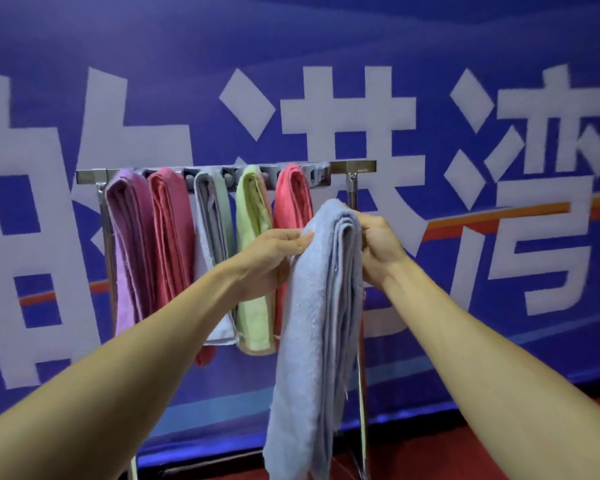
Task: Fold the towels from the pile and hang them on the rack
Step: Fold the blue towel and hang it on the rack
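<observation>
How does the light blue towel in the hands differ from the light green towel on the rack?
The light blue terry towel is held by the left hand and right hand; the light green towel hangs on the metal rack, untouched. The blue one hangs nearer the camera than the green one. Both are folded and hang down.

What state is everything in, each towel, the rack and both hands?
rack: five towels on it, right end bare
left hand: pinches the blue towel
right hand: grips the blue towel
blue towel: folded, held by both hands, not yet hung
purple towel: folded, hanging on the rack
pink towel: folded, hanging
grey towel: folded, hanging
green towel: folded, hanging
coral towel: folded, hanging
</observation>
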`<action>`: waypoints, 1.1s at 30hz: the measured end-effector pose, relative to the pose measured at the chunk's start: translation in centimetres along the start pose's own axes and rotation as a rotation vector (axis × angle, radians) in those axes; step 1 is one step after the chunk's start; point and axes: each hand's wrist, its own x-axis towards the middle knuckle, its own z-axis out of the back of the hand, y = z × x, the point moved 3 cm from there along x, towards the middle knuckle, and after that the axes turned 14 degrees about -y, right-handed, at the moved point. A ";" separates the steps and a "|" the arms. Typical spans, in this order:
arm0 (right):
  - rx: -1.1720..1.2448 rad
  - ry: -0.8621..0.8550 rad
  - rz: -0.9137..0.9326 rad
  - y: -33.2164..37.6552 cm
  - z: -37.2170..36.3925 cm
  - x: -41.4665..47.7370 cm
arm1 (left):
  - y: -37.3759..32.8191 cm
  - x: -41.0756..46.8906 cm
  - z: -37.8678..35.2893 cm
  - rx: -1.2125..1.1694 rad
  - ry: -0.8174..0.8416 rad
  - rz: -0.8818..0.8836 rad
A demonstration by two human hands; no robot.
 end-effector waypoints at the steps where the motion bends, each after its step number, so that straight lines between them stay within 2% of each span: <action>1: 0.010 -0.011 0.008 0.8 0.3 0.4 | -0.4 0.9 -0.6 0.003 -0.016 -0.019; 4: 0.093 0.021 0.024 2.6 0.8 2.2 | -1.7 3.9 -2.3 -0.023 -0.068 -0.059; 7: 0.077 0.014 0.023 3.8 1.3 4.9 | -3.0 7.6 -3.3 -0.042 -0.144 -0.086; 11: 0.002 -0.114 0.076 4.7 1.8 10.2 | -4.0 12.5 -4.2 -0.082 -0.307 -0.100; 15: 0.100 -0.269 0.016 5.0 1.8 15.0 | -4.1 16.7 -4.2 -0.101 -0.514 -0.114; 19: 0.041 -0.311 0.047 5.6 0.2 18.2 | -4.0 19.7 -3.3 -0.044 -0.751 -0.188; 25: 0.087 -0.461 0.085 5.0 0.4 21.6 | -3.0 22.7 -2.5 0.112 -0.891 -0.341; 30: 0.007 -0.459 0.067 3.1 0.5 22.9 | -1.0 22.7 -2.3 0.187 -0.975 -0.374; 33: -0.005 -0.472 0.107 2.1 1.0 22.9 | 0.1 22.5 -2.1 0.231 -0.947 -0.365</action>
